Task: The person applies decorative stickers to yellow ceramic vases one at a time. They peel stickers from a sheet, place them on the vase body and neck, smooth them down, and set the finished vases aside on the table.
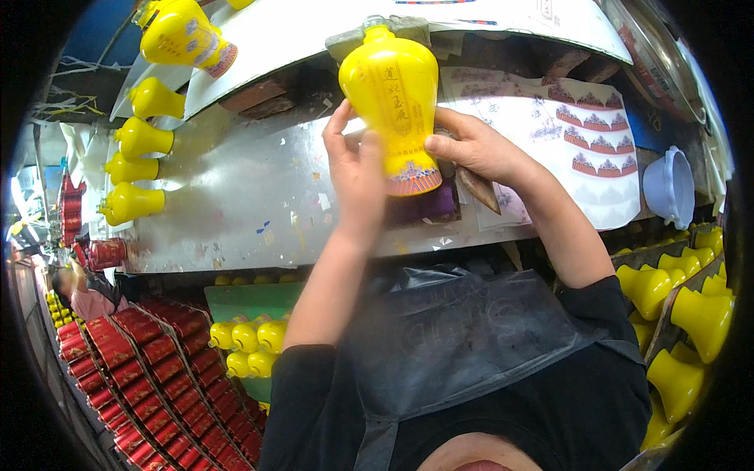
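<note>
A glossy yellow bottle (393, 86) is tilted over the worktable, its clear neck against a grey block (428, 31). Dark lettering runs down its front, and a patterned blue and red band circles its base. On the bottle's left side my left hand (357, 169) is closed, fingers curled at the edge; its thumb is blurred by motion. From the right, my right hand (483, 149) grips the lower body, thumb on the front and fingers behind. A brown pointed flat piece (481, 192) sticks out beneath that hand; whether the fingers hold it is hidden.
The grey worktable (236, 180) carries several yellow bottles (145, 137) at left and a decal sheet (542, 118) at right. A pale blue bucket (668, 188) stands at the right edge. Red cylinders (157, 369) fill racks at lower left; yellow bottles (677, 385) crowd the lower right.
</note>
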`<control>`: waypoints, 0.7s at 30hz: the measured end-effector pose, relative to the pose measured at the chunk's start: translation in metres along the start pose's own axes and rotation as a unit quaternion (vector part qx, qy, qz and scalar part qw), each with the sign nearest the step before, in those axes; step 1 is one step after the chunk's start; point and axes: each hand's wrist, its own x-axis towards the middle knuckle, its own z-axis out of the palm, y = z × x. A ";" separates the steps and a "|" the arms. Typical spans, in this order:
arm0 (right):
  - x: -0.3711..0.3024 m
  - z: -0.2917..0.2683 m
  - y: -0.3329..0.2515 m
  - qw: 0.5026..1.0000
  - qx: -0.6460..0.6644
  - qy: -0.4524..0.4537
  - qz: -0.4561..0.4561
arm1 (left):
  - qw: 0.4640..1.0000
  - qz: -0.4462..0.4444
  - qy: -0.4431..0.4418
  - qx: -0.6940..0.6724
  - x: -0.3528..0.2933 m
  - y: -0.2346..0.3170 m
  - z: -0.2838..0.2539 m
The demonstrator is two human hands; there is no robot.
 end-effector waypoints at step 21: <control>0.002 -0.002 -0.007 0.999 -0.049 -0.001 0.010 | 0.998 0.023 -0.008 0.054 0.013 -0.004 -0.002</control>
